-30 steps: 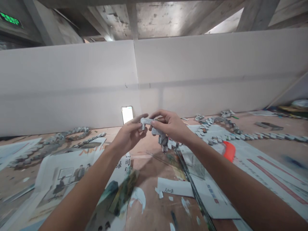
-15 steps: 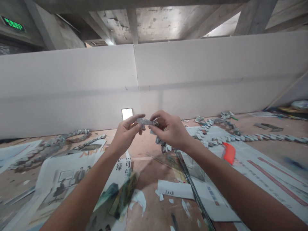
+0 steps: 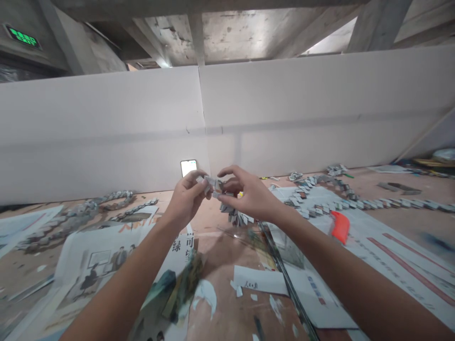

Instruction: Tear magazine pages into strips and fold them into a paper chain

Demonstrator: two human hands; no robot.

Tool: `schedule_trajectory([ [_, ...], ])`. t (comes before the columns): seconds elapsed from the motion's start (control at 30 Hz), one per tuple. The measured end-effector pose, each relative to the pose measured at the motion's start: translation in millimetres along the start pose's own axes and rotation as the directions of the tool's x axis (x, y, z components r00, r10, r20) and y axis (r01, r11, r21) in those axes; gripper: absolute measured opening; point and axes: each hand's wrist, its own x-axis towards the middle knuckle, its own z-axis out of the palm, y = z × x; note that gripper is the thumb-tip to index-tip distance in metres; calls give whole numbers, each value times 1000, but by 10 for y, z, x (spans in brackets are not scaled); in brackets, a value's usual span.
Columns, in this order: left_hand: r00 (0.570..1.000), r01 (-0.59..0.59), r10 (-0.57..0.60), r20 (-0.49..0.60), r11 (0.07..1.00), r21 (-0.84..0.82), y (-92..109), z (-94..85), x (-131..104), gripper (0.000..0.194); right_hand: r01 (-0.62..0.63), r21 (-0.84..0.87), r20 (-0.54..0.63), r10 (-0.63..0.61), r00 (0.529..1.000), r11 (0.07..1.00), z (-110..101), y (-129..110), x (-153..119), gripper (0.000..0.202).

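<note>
A chain of folded newspaper strips [image 3: 235,216] hangs below my hands, just above the table, its zigzag links bunched together. Between the thumb and bent fingers of my left hand [image 3: 184,198] is the chain's near end, a small pale folded piece. My right hand [image 3: 253,193] steadies the same chain from the other side, thumb underneath and fingers curled over it, index finger raised. Part of the chain is hidden behind the right palm.
A lit phone [image 3: 188,167] leans on the white partition [image 3: 284,113]. More paper chains [image 3: 377,204] lie right and left [image 3: 80,213]. A red curved handle [image 3: 340,227] rests on newspaper [image 3: 369,255]. Paper scraps [image 3: 205,294] and a long dark metal edge [image 3: 284,274] lie nearer.
The left fingers have curled in around the folded end, which has turned and tilted. The right index finger has lifted off, and more of the hanging chain shows.
</note>
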Motion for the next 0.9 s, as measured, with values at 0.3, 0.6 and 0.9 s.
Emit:
schedule_trajectory([
  [0.3,986,168,-168,-2,986,20,-80,-69,10,23,-103,47,27,102,994,994,0,162,26,28],
  [0.6,990,138,-139,14,989,48,-118,-8,3,17,-62,36,-120,66,991,997,133,78,15,30],
  [0.9,941,338,-320,108,891,-302,34,196,-90,23,-232,447,85,218,972,864,44,52,55,15],
])
